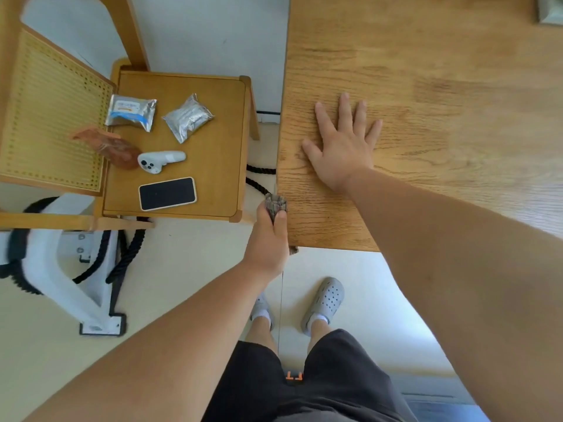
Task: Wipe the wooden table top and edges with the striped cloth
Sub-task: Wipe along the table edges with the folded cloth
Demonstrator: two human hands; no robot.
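1. My left grip is clenched round the cloth, which is bunched into a small wad. A tuft pokes out above the fingers and a scrap shows below the palm. The wad sits against the side edge of the surface, close to its near corner.
2. My right grip is released. It lies flat with fingers spread, palm down on the top, in from that edge and apart from the cloth. I read it as a brace.
3. I judge the step in hand to be the edge wipe. I cannot tell how much of the top is already done, as no damp streaks show.
4. The first risk is the tight wad, which gives only thin contact. As my arm reaches along the edge the wrist angle will change. The cloth could then ride up onto the top or drop below the edge, leaving a strip unwiped.
5. The second risk is the chair, which stands just beside that edge with only a narrow gap. A stroke away from me would carry my knuckles past its post. A knock there could jolt the phone, the controller and the two packets on the seat.
6. The third risk is the black cord lying in the gap below. A trailing end of cloth might catch on it.
7. The patch under my flat palm goes unwiped unless I lift it.
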